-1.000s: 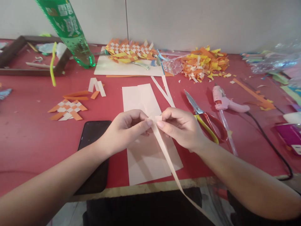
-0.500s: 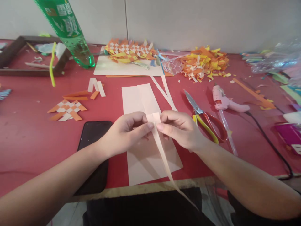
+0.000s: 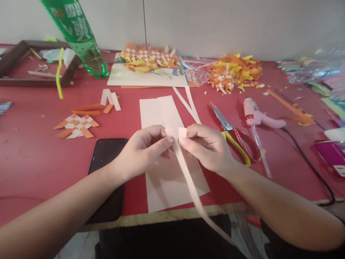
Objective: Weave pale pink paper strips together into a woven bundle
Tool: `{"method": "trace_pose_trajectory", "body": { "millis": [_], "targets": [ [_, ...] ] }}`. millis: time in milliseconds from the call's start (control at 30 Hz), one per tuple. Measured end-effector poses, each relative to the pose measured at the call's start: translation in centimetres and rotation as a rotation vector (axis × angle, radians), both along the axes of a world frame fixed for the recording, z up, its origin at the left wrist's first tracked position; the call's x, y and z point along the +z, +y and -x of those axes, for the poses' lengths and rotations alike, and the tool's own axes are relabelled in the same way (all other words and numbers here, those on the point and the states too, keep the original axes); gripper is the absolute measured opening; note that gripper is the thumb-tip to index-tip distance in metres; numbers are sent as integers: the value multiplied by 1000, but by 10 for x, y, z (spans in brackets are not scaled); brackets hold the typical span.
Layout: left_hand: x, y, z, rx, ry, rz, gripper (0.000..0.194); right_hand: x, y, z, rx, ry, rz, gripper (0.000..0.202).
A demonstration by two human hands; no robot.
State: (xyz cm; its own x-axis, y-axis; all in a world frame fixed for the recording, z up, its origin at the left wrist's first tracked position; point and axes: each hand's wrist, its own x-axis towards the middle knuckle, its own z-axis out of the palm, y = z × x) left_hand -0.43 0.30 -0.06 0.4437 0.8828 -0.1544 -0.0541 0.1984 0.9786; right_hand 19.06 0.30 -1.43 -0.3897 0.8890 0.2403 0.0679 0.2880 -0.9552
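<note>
Between thumb and fingers, my left hand (image 3: 151, 145) pinches the top end of a long white paper strip (image 3: 190, 181), which curls down past the table edge. My right hand (image 3: 206, 145) pinches a short white paper piece (image 3: 182, 132), now a small gap apart from the strip. Both hands are above white paper sheets (image 3: 157, 189) lying on the red table. Right of my right hand lie scissors (image 3: 233, 133) with one yellow and one red handle. Two narrow white strips (image 3: 188, 104) lie just beyond it.
A black phone (image 3: 106, 180) lies under my left forearm. A woven orange-and-white paper piece (image 3: 77, 124) is at left. A pink glue gun (image 3: 261, 115) with a cord sits at right. Behind stand a green bottle (image 3: 86, 46) and a heap of orange and yellow paper pieces (image 3: 233, 72).
My hands have moved slightly apart. The short paper piece has come away from the long strip's end and is in my right hand; the strip's lower part has swung outward.
</note>
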Motion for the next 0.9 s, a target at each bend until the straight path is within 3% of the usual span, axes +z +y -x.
{"method": "trace_pose_trajectory", "body": {
  "millis": [267,433,800,900],
  "targets": [
    [2,2,1,-85,43,15,21,3,1,1,-51,39,102,24],
    [-1,2,1,-94,66,13,21,4,2,-1,66,49,230,26],
    [-1,1,1,15,30,54,21,4,3,1,12,66,131,24],
    [0,1,1,-22,37,52,23,5,4,1,-6,88,150,24]
  ]
}}
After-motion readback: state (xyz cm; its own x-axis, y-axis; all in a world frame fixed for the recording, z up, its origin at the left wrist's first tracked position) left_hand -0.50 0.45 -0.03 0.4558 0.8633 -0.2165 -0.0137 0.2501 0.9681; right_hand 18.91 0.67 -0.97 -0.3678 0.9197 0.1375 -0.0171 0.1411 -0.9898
